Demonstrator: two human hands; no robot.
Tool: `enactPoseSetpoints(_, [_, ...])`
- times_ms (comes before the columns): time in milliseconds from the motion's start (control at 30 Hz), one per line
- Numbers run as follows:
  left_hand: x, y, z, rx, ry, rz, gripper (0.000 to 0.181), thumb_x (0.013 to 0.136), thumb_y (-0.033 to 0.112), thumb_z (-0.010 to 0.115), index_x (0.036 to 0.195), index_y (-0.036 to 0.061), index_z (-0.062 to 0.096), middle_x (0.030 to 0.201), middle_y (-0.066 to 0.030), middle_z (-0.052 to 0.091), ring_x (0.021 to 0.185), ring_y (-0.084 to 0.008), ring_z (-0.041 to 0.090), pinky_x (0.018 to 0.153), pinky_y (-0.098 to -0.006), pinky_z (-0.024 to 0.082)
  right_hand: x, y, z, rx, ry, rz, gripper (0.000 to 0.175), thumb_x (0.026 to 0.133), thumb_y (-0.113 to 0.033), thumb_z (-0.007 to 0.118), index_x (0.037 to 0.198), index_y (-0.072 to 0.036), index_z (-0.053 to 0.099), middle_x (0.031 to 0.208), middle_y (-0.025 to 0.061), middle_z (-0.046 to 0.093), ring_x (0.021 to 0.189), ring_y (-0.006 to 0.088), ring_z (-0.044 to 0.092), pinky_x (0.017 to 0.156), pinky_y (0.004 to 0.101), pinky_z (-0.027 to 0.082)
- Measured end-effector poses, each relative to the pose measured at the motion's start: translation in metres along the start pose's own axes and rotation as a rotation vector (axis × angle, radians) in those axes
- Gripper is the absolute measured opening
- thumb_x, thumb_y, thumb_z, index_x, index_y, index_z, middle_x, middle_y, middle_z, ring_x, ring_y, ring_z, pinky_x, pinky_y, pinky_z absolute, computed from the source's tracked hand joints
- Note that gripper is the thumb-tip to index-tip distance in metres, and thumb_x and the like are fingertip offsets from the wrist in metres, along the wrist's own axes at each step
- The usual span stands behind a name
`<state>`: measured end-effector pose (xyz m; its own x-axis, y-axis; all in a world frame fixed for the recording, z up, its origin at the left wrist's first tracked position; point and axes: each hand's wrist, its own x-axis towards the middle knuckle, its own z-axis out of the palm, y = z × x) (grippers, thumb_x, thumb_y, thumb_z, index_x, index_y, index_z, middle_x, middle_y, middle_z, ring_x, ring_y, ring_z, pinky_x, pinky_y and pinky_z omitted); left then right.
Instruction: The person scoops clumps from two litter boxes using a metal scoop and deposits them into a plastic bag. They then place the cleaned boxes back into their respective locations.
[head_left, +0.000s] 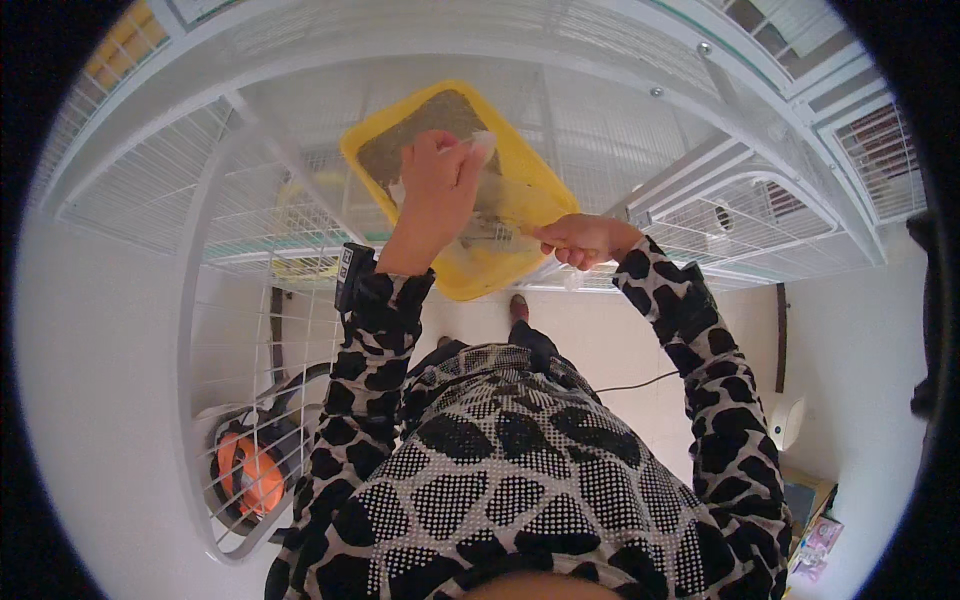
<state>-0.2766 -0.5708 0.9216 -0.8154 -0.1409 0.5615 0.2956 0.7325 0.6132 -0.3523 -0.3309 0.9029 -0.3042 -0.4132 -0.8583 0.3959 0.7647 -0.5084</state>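
A yellow plastic tray (465, 289), likely a litter pan, rests tilted on the cage's edge in front of me, with grey granular material (420, 135) in its far part. My left hand (439, 176) is over the tray, its fingers closed on a white tissue or wipe (484, 141). At the tray's near right side, my right hand (574, 238) grips the handle of a scoop or scraper (531, 229); its head lies over the tray's pale, smeared bottom and is blurred. What the right palm covers is hidden.
White wire cages (637, 97) span the front. An open wire door (187, 360) hangs at the left, with a black and orange appliance (251, 472) behind it. A cable (637, 386) crosses the floor; a box (806, 499) stands lower right.
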Motion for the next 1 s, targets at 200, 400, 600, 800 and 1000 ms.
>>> enactPoseSetpoints(200, [-0.013, -0.019, -0.011, -0.104, 0.042, -0.054, 0.032, 0.094, 0.032, 0.052, 0.109, 0.0089, 0.069, 0.121, -0.0179, 0.054, 0.117, -0.0341, 0.045, 0.101, -0.0461, 0.031, -0.006, -0.008, -0.01, -0.12, -0.13, 0.095, 0.048, 0.092, -0.052, 0.054, 0.085, -0.005, 0.054, 0.054, -0.0075, 0.035, 0.04, 0.0021, 0.031, 0.035, 0.0186, 0.025])
enactPoseSetpoints(400, [-0.011, -0.025, -0.012, -0.17, -0.077, -0.085, 0.032, 0.1, 0.028, 0.045, 0.113, 0.0087, 0.066, 0.112, -0.0138, 0.06, 0.117, -0.0281, 0.047, 0.102, -0.0379, 0.034, -0.004, -0.008, -0.008, -0.076, -0.076, 0.067, 0.049, 0.09, -0.054, 0.055, 0.083, -0.006, 0.052, 0.055, -0.0065, 0.034, 0.04, 0.0044, 0.03, 0.035, 0.0204, 0.025])
enactPoseSetpoints(600, [-0.01, -0.021, -0.014, -0.339, -0.156, -0.118, 0.034, 0.101, 0.027, 0.043, 0.117, 0.0047, 0.063, 0.11, -0.0111, 0.062, 0.105, -0.0225, 0.056, 0.095, -0.03, 0.04, -0.002, -0.017, 0.003, -0.221, 0.082, 0.031, 0.054, 0.09, -0.058, 0.052, 0.084, -0.004, 0.056, 0.054, -0.0037, 0.039, 0.04, 0.0068, 0.032, 0.036, 0.0234, 0.026])
enactPoseSetpoints(800, [-0.013, -0.024, -0.009, -0.537, -0.06, -0.143, 0.029, 0.097, 0.024, 0.048, 0.104, -0.0002, 0.063, 0.091, -0.0144, 0.064, 0.084, -0.0269, 0.06, 0.083, -0.033, 0.047, -0.063, -0.029, -0.004, -0.482, 0.165, -0.056, 0.058, 0.09, -0.062, 0.048, 0.077, -0.006, 0.054, 0.05, -0.0029, 0.04, 0.038, 0.0083, 0.034, 0.037, 0.0267, 0.029])
enactPoseSetpoints(1000, [-0.03, -0.048, -0.009, -1.167, 0.022, -0.66, 0.034, 0.101, 0.029, 0.04, 0.111, 0.0056, 0.062, 0.073, 0.0001, 0.049, 0.068, -0.0132, 0.052, 0.068, -0.0329, 0.05, -0.152, -0.012, 0.007, -0.367, 0.342, -0.09, 0.043, 0.097, -0.045, 0.045, 0.08, -0.007, 0.054, 0.051, -0.0028, 0.043, 0.035, 0.0065, 0.035, 0.034, 0.024, 0.029])
